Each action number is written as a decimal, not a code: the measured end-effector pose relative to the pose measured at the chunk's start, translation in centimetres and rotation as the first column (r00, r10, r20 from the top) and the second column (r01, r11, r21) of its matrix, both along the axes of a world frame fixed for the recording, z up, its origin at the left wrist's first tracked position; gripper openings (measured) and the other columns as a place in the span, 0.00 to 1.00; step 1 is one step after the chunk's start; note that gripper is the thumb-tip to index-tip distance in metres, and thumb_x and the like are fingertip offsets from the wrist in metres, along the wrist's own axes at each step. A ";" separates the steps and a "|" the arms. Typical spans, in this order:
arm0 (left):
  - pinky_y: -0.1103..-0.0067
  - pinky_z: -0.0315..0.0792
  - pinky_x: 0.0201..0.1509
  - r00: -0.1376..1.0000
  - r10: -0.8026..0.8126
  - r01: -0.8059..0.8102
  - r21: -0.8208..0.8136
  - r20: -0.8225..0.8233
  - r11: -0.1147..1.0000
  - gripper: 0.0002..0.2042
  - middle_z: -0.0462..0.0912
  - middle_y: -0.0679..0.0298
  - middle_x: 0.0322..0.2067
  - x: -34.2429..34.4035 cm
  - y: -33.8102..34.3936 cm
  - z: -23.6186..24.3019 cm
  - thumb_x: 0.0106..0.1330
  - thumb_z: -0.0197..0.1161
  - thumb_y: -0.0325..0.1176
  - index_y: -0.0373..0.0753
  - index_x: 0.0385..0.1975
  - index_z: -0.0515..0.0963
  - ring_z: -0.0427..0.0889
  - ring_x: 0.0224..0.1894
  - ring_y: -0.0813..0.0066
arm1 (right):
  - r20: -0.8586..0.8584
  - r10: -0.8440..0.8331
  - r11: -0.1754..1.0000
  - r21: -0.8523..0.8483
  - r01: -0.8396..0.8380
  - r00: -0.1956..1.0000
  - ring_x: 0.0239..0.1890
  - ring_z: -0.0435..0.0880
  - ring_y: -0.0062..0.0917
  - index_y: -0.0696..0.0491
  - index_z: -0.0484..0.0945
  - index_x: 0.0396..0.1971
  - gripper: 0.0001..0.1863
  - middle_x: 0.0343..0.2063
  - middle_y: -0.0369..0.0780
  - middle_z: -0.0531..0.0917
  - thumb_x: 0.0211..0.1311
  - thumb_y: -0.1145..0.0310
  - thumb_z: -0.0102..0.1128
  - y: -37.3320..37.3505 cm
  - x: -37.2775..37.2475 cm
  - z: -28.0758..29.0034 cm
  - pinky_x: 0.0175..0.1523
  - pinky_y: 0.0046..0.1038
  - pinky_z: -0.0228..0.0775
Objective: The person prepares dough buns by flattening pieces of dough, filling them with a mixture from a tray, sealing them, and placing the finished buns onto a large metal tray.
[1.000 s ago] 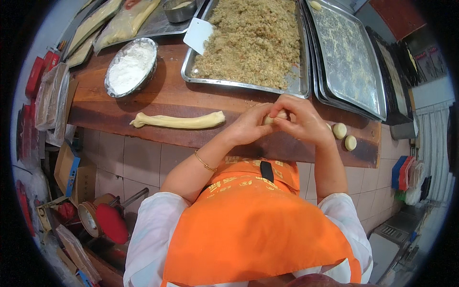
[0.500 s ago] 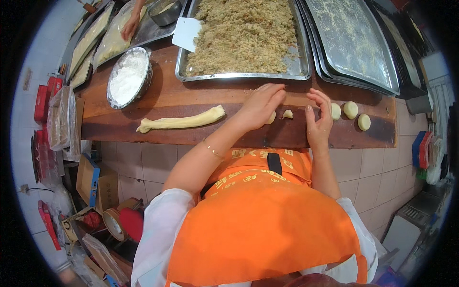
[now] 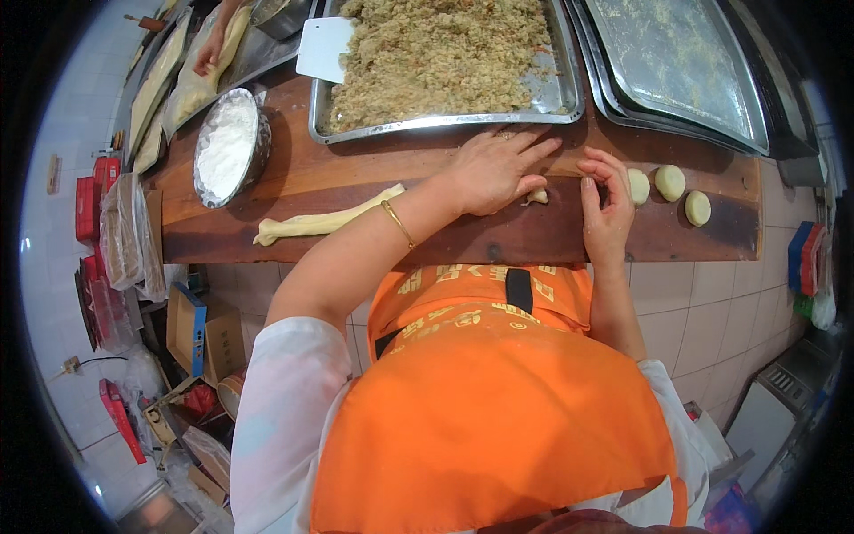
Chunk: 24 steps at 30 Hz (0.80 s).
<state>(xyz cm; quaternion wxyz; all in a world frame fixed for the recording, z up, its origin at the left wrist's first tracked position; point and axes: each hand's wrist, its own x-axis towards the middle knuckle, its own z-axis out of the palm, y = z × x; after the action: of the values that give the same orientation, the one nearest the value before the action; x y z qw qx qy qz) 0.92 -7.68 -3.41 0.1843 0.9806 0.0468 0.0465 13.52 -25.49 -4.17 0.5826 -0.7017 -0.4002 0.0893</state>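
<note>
My left hand (image 3: 500,173) lies palm down on the wooden table with its fingers spread; what is under the palm is hidden. Just past its thumb sits a small scrap of dough (image 3: 537,196). My right hand (image 3: 609,209) rests to the right of that scrap, fingers loosely curved and thumb apart, with nothing seen in it. Beside it are three round pale dough pieces, among them a dough disc (image 3: 670,182) and a nearer dough disc (image 3: 697,208). A long dough roll (image 3: 320,222) lies to the left, partly behind my left forearm.
A metal tray (image 3: 445,127) of crumbly filling stands at the back, a white scraper (image 3: 323,50) on its rim. Stacked metal trays (image 3: 685,67) are at right. A bowl of white flour (image 3: 228,147) stands left. Another person's hand (image 3: 210,52) touches bagged dough at far left.
My left hand has flattened and spread its fingers, covering the dough piece seen beside it before. My right hand has stayed near its place. The whole view has shifted slightly.
</note>
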 end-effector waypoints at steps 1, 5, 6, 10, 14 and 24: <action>0.60 0.67 0.65 1.000 -0.007 0.007 0.011 0.014 1.000 0.29 0.69 0.52 0.66 0.1 0.1 0.0 0.74 0.52 0.49 0.49 0.72 0.60 0.74 0.61 0.51 | 0.010 -0.001 1.000 0.005 0.001 1.000 0.53 0.80 0.29 0.58 0.81 0.40 0.09 0.52 0.43 0.80 0.62 0.82 0.55 0.1 0.2 0.1 0.55 0.27 0.73; 0.59 0.68 0.63 0.996 0.009 -0.011 -0.019 -0.088 1.000 0.29 0.68 0.52 0.67 0.4 0.0 0.5 0.74 0.50 0.49 0.51 0.73 0.58 0.74 0.62 0.49 | -0.013 -0.003 1.000 0.025 0.003 1.000 0.53 0.80 0.28 0.58 0.80 0.40 0.09 0.52 0.42 0.80 0.62 0.82 0.55 0.2 0.4 0.6 0.54 0.26 0.73; 0.59 0.69 0.63 0.995 0.011 -0.013 -0.020 -0.098 1.000 0.29 0.68 0.52 0.67 0.4 -0.1 0.7 0.74 0.50 0.48 0.51 0.73 0.58 0.74 0.62 0.49 | -0.035 -0.002 1.000 0.029 0.003 0.999 0.53 0.80 0.28 0.58 0.80 0.40 0.09 0.52 0.42 0.80 0.62 0.83 0.54 0.1 0.3 0.6 0.54 0.26 0.73; 0.60 0.69 0.62 0.992 0.005 -0.005 -0.005 -0.125 1.000 0.28 0.69 0.52 0.66 0.6 0.0 1.4 0.74 0.50 0.47 0.50 0.73 0.58 0.74 0.61 0.49 | -0.026 0.018 0.999 0.035 -0.017 1.000 0.52 0.80 0.28 0.58 0.81 0.39 0.09 0.52 0.42 0.80 0.62 0.82 0.55 0.1 -0.2 1.5 0.54 0.26 0.73; 0.61 0.63 0.68 0.988 0.076 -0.102 -0.202 -0.132 0.974 0.29 0.70 0.51 0.65 0.2 0.1 1.5 0.73 0.52 0.47 0.41 0.71 0.60 0.72 0.63 0.52 | 0.121 0.028 1.000 -0.011 -0.027 0.992 0.52 0.80 0.28 0.58 0.81 0.37 0.08 0.51 0.43 0.80 0.62 0.83 0.55 -0.8 -0.8 2.1 0.53 0.26 0.73; 0.64 0.62 0.69 0.987 -0.044 0.017 0.165 0.156 0.986 0.32 0.73 0.53 0.62 -0.6 -0.7 -0.2 0.70 0.56 0.52 0.40 0.69 0.63 0.71 0.65 0.58 | 0.057 0.051 0.998 -0.043 -0.048 0.997 0.50 0.81 0.28 0.58 0.82 0.37 0.08 0.49 0.43 0.80 0.63 0.83 0.56 -1.1 -2.0 1.9 0.50 0.25 0.76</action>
<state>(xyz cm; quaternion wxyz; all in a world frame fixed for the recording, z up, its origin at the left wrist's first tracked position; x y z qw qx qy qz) 0.35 -8.36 -3.66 0.1072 0.9862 0.0129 0.1255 11.48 -26.56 -2.26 0.5538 -0.7058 -0.4322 0.0917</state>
